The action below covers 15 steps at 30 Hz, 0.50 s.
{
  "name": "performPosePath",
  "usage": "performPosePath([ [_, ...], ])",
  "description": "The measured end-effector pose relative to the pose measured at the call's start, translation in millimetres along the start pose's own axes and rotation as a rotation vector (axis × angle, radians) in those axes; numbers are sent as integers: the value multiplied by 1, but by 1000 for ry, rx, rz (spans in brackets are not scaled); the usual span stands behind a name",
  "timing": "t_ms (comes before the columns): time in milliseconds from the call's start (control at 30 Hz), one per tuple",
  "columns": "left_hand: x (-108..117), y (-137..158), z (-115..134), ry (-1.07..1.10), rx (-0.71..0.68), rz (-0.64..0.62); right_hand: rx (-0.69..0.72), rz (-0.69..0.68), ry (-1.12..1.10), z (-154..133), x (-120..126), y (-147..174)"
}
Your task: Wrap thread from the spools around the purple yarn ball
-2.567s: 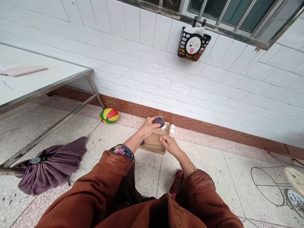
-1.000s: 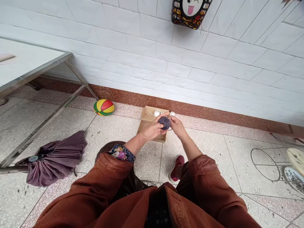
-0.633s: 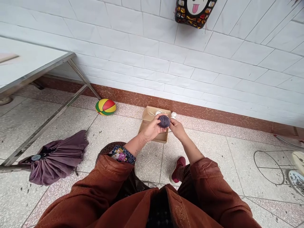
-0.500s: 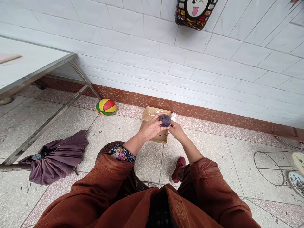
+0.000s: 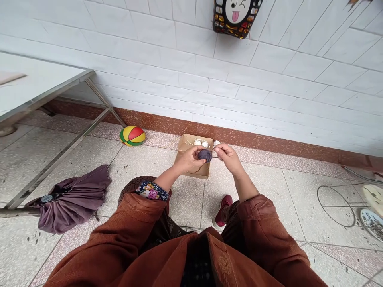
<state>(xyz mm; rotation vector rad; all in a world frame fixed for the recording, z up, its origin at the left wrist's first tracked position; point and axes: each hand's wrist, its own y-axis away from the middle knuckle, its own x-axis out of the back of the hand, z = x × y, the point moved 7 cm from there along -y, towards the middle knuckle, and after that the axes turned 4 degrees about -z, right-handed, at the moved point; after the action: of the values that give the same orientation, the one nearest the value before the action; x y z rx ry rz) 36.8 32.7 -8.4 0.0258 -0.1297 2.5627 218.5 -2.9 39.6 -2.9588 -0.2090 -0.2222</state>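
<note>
Dark purple-grey yarn wound into a ball (image 5: 205,155) sits in my left hand (image 5: 189,159), whose thumb and fingers close round its left side. Just right of the ball, my right hand (image 5: 228,157) pinches at its fingertips; a dark strand of that yarn seems to run between them. Beneath both hands, an open cardboard box (image 5: 204,173) rests on the floor with its lid side toward the wall. White yarn balls (image 5: 198,142) lie at the box's far end, and another white ball (image 5: 216,143) shows by its right rim, partly behind my right hand.
A striped ball (image 5: 132,136) lies left of the box, near the leg of a metal-framed table (image 5: 86,75). A folded purple umbrella (image 5: 74,199) is at the lower left. Far right are a wire stand (image 5: 336,206) and a plate (image 5: 372,223). A black basket (image 5: 236,18) hangs on the wall.
My right hand has lifted away from beneath the yarn ball to its upper right. The ball in my left hand has dropped slightly, uncovering the white balls in the box.
</note>
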Motion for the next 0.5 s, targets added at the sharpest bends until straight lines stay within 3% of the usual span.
performPosePath([
  [100,-16,2,-1,108,22,-115,-58,84,1,13,8,-9],
  [233,-22,3,9,313,-15,-175,-151,50,28,33,-4,-14],
  [367,-26,5,14,495,28,-223,-88,37,69,31,-13,-16],
  [500,-35,12,13,560,114,-311,-40,113,115,26,-2,-18],
])
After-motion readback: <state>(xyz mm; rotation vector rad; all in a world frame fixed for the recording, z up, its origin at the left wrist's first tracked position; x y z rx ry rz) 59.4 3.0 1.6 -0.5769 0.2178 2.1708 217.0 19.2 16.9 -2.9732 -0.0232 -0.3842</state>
